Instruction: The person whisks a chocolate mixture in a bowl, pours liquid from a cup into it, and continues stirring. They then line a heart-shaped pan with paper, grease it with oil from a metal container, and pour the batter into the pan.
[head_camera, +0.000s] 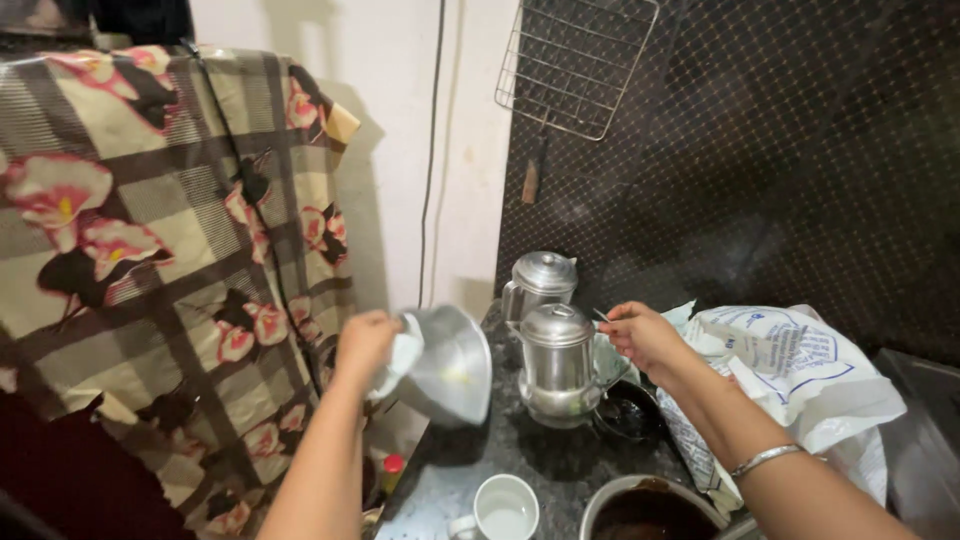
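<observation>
My left hand (364, 343) grips a small metal pot (452, 363) through a white cloth, holding it tilted above the dark counter (520, 452). My right hand (644, 335) pinches a thin metal piece beside a lidded steel filter pot (558, 364), over a small dark strainer (628, 412). A second lidded steel pot (540, 281) stands behind. A white cup (504, 508) sits at the front of the counter, below the tilted pot.
A large metal bowl with dark residue (650, 508) is at the front right. A white printed plastic bag (790, 372) lies under my right forearm. A flowered checked cloth (160, 260) hangs at left. A wire grill (574, 62) hangs on the wall.
</observation>
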